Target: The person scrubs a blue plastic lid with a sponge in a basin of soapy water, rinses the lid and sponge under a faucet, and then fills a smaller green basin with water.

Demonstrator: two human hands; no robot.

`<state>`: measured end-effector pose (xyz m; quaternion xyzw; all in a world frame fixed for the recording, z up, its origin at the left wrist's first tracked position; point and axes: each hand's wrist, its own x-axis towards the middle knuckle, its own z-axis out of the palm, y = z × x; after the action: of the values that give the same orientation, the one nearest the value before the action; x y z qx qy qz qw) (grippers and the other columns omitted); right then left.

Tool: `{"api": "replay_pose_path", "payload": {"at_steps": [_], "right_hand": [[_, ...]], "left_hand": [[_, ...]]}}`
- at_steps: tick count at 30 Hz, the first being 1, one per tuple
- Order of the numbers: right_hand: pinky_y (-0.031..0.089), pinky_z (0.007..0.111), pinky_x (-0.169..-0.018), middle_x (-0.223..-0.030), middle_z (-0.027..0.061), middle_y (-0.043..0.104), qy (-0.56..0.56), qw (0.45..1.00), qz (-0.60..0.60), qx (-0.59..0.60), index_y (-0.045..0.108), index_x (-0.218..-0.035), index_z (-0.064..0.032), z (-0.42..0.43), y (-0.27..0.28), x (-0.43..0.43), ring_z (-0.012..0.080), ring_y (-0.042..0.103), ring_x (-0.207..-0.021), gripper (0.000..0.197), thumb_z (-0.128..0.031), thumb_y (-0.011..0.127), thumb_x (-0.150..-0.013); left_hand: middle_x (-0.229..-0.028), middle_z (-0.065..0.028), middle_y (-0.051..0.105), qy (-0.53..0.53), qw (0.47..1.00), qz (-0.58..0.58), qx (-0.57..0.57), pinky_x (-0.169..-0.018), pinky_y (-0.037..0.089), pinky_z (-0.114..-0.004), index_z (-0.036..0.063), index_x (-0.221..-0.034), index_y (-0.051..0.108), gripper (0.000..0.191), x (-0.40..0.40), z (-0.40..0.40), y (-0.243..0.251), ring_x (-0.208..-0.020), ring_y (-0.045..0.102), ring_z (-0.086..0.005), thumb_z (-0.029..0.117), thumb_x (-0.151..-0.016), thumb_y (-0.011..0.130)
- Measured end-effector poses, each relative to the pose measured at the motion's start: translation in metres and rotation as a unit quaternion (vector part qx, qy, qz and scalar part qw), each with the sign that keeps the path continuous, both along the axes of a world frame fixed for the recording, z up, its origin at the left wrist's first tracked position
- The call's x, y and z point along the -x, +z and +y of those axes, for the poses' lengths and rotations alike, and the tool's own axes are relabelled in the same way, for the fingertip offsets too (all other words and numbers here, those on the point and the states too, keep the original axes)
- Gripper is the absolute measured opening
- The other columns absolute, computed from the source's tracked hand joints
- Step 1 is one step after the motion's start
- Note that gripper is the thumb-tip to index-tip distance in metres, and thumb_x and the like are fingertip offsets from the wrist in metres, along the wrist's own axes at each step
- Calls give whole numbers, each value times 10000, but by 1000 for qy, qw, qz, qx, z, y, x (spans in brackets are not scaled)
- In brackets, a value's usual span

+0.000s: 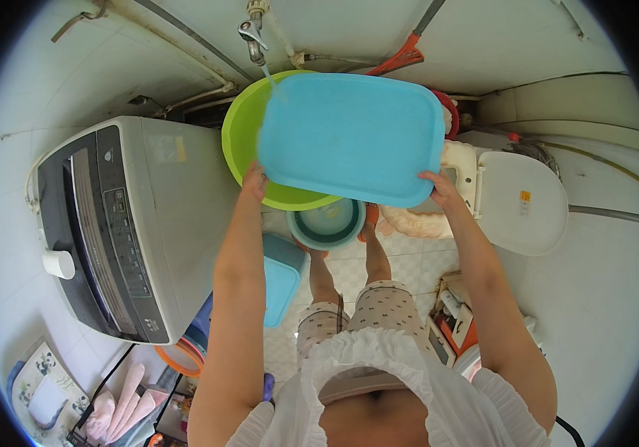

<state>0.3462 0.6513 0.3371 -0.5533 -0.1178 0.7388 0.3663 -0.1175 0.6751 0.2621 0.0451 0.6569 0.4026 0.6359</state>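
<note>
Both hands hold a light-blue plastic tray or lid [353,137] with rounded corners and a raised rim. My left hand [255,181] grips its near left corner, and my right hand [442,189] has the near right corner, thumb on top. Beneath the blue piece is a large lime-green basin [237,131], partly covered by it. Water runs from a metal tap [252,39] on the wall onto the blue piece's far left corner. A smaller teal basin [326,226] stands on the floor between my feet and the green basin.
At left stands a top-loading washing machine [180,184]. A light-blue bin [283,279] sits on the floor beside my leg. Right of me is a toilet with its lid [523,204] raised and a padded seat. Behind lie a red bucket [453,117] and an orange-headed tool [403,56].
</note>
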Motion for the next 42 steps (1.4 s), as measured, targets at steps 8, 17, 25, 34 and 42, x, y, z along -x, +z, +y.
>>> {"api": "replay_pose_path", "payload": {"at_steps": [8, 17, 25, 34, 42], "right_hand": [[445, 383, -910, -1164, 130, 534, -43, 996, -81, -14, 440, -1204, 30, -8, 24, -27, 252, 536, -1042, 524, 4, 631, -716], [467, 293, -744, -924, 80, 622, 54, 931, -318, -171, 582, -1022, 47, -14, 113, -15, 158, 586, -845, 281, -36, 562, -753], [466, 298, -720, -913, 46, 639, 281, 714, -422, -484, 633, -966, -93, 10, 211, 55, 199, 589, -825, 388, 97, 561, -636], [403, 378, -862, -971, 11, 617, 282, 502, -541, -613, 626, -895, -106, 74, 173, 96, 256, 524, -991, 368, 76, 594, -577], [400, 341, -876, -1067, 109, 589, 191, 501, -634, -557, 592, -1028, -88, 185, 134, 158, 257, 504, -1045, 338, 18, 548, -711]], "left_hand": [[-1296, -127, 415, -45, 998, -48, 10, -916, 373, -364, 91, -1358, 314, 521, -58, -5, 3, -1139, 442, -259, 82, -879, 517], [-1433, -212, 162, -1, 964, -264, -33, -996, 335, -516, 40, -1415, 30, 823, -103, 3, 75, -1265, 303, -396, 440, -879, 509], [-1358, -203, 335, 89, 914, -394, -43, -1000, 331, -530, 19, -1376, 192, 748, -58, 2, 167, -1199, 404, -375, 422, -851, 541], [-1273, -128, 468, 162, 930, -326, -58, -1006, 353, -454, 30, -1296, 370, 527, -48, -54, 128, -1144, 463, -310, 134, -833, 600], [-1166, -111, 528, 420, 797, -429, -64, -954, 421, -393, 20, -1117, 511, 268, -67, -44, 101, -1116, 481, -243, 37, -854, 561]]}}
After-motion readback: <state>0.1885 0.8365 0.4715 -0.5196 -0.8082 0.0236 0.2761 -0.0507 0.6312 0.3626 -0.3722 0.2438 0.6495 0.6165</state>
